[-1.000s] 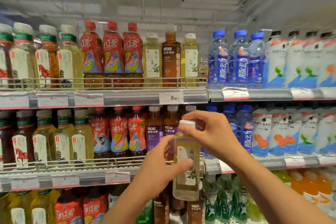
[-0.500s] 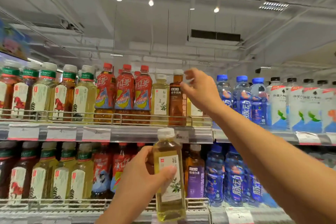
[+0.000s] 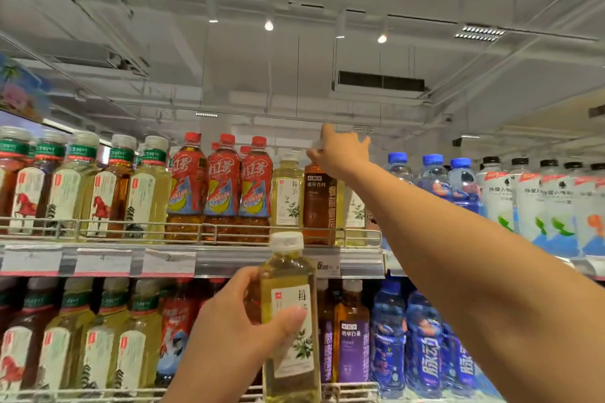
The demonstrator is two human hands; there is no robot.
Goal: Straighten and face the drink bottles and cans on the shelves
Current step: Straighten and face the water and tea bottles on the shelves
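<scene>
Bottle [image 3: 289, 314] pale yellow, white cap, upright | left hand [image 3: 235, 334] grips it | right hand [image 3: 340, 154] pinches cap [image 3: 317, 144]

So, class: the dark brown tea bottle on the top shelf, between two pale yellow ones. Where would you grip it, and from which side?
Grip the brown bottle at its neck and cap, coming from the front and above. The pale bottles flank its body closely and the wire rail crosses its base, so only the top stands free. The right hand is already at that cap.
</scene>
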